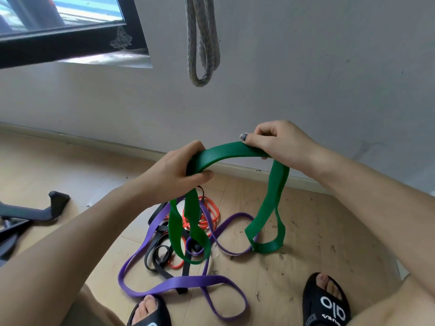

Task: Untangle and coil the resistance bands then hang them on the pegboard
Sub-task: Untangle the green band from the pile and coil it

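Left hand (pixel 179 168) and right hand (pixel 277 144) each grip the flat, smooth green band (pixel 226 155), arched between them, loops dangling. Below the hands, purple band (pixel 174 282), black and orange bands tangle on scuffed wooden floor (pixel 306 243); wall just beyond.

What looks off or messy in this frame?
The purple band, black band and orange band lie knotted in one heap on the floor, which is littered with small debris. Both the left hand and right hand grip the green band.

grey band (pixel 202 43) cut off at top, black frame (pixel 28 212) cropped left, perhaps a stand
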The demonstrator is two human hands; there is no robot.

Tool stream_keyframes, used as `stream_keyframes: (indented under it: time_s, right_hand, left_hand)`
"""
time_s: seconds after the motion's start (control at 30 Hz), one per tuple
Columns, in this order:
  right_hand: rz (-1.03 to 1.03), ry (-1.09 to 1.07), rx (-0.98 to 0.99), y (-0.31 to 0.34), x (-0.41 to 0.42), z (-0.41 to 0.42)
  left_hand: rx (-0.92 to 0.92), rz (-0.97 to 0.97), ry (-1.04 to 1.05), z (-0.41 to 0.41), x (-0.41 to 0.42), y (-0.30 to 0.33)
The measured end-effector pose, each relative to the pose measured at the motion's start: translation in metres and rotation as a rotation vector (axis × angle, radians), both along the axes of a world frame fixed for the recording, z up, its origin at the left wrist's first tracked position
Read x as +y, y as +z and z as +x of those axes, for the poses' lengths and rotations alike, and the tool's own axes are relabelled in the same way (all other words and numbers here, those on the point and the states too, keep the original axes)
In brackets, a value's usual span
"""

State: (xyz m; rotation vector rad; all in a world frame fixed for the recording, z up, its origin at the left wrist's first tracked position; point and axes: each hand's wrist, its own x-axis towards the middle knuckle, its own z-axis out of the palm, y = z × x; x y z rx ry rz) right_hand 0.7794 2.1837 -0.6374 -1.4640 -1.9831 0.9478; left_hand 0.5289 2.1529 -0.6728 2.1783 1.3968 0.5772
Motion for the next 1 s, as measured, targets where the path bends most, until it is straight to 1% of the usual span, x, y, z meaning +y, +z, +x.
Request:
stream_keyframes:
  time_s: [0.17,0.23,0.3,0.37,0.4,0.43,0.53,0.57,0.73,0.87,1.0]
  right_hand:
    - [-0.097,0.151,0.058,0.001,-0.012,-0.016]
    - [-0.082,0.183,0.049,-0.002,-0.019,-0.027]
    - [-0.042,0.191,-0.008,-0.005,-0.023,-0.035]
    - [-0.026,0.166,-0.041,-0.004,-0.023,-0.038]
    - [-0.033,0.144,-0.024,-0.001,-0.022,-0.037]
    - [-0.037,0.123,0.012,0.001,-0.019,-0.035]
    - [-0.05,0.075,0.14,0.006,-0.013,-0.025]
    - [-0.056,0.063,0.167,0.006,-0.011,-0.022]
    - [-0.115,0.024,0.236,0.005,-0.006,-0.015]
    - [-0.157,0.032,0.291,0.005,-0.005,-0.014]
    - [-0.175,0.034,0.3,0.003,-0.004,-0.014]
  left_hand:
    - [-0.004,0.02,-0.004,0.011,-0.004,0.004]
    - [-0.015,0.04,-0.057,0.016,-0.006,0.003]
    - [-0.017,0.029,-0.095,0.02,-0.009,0.0]
    - [-0.021,-0.009,-0.065,0.02,-0.009,-0.001]
    - [-0.04,-0.04,-0.049,0.019,-0.008,0.0]
    - [-0.08,-0.081,-0.046,0.015,-0.006,0.001]
    - [-0.295,-0.245,-0.069,0.004,-0.004,0.005]
    - [-0.324,-0.277,-0.076,0.002,-0.004,0.005]
    - [-0.312,-0.317,-0.11,0.002,-0.008,0.004]
    - [-0.393,-0.444,-0.127,-0.001,-0.011,0.004]
    - [-0.487,-0.461,-0.06,-0.002,-0.01,0.001]
